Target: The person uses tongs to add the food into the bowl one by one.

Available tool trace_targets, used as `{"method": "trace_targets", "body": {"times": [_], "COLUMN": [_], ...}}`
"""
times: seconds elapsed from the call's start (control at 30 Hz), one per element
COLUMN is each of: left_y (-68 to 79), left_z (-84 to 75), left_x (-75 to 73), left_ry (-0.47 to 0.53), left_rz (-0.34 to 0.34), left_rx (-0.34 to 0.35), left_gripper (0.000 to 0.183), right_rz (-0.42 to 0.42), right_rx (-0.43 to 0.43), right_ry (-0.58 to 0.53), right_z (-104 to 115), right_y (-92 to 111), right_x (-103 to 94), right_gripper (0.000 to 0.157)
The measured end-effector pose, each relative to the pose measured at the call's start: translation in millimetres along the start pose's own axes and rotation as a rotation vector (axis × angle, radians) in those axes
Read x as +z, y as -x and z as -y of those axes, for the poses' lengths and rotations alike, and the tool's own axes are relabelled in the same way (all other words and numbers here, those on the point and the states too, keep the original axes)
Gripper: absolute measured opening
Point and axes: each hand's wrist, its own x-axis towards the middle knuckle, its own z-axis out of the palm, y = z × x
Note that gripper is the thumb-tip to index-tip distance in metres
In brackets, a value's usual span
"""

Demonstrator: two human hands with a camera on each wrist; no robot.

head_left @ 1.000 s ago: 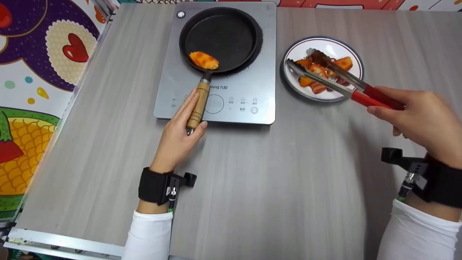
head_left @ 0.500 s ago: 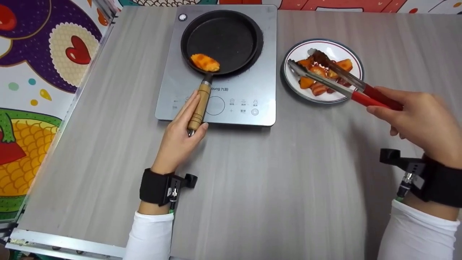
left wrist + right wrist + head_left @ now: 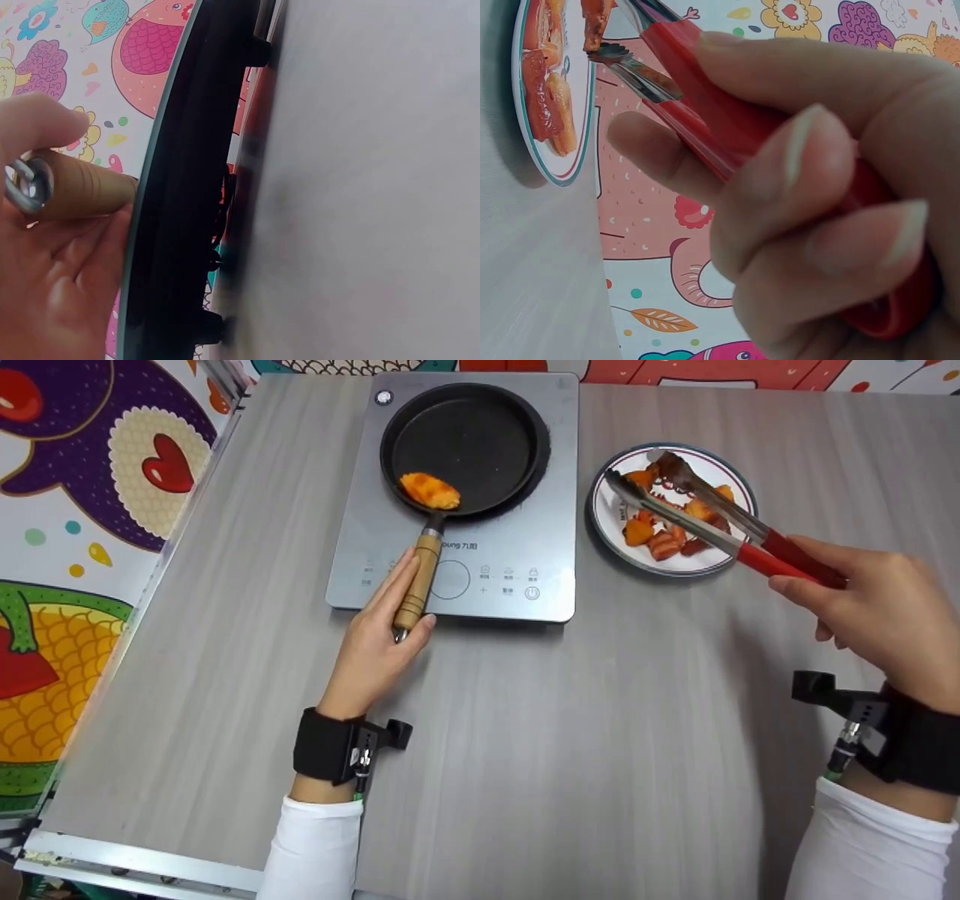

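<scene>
My left hand (image 3: pixel 371 649) grips the wooden handle (image 3: pixel 418 577) of a black frying pan (image 3: pixel 472 446), fingers along one side and thumb on the other. An orange-yellow piece of food (image 3: pixel 430 491) lies in the pan near the handle. My right hand (image 3: pixel 881 596) holds tongs (image 3: pixel 739 536) with red handles, their metal tips over a white plate (image 3: pixel 720 465). A reddish piece of food (image 3: pixel 596 22) is at the tongs' tips, above the plate's surface in the right wrist view. Several orange and reddish-brown food pieces (image 3: pixel 665 544) lie on the plate.
Under the pan stands a silver induction cooker (image 3: pixel 517 540) with a touch panel at its front. The plate sits to its right on the grey wood-grain table (image 3: pixel 585 750). A metal rail (image 3: pixel 142 859) runs along the front left edge. Patterned coverings (image 3: pixel 67 532) border the left and back.
The tongs' tips have risen slightly with food at them, and more of the plate's printed middle shows. My left hand and the pan keep their places; the head view has shifted a little.
</scene>
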Motion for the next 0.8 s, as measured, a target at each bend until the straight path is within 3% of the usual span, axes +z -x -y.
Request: {"method": "trace_targets", "body": {"times": [0.4, 0.8], "left_y": [-0.6, -1.2], "left_z": [0.3, 0.7], "left_x": [0.1, -0.5], "left_ry": [-0.011, -0.013], "left_rz": [-0.003, 0.0], "left_rx": [0.007, 0.028], "left_gripper": [0.064, 0.063], "right_rz": [-0.036, -0.095], "right_rx": [0.007, -0.041], "right_ry": [-0.004, -0.024], "right_z": [1.3, 6.2], "right_y": [0.5, 1.5], "right_x": [0.2, -1.3], "right_gripper": [0.06, 0.056]}}
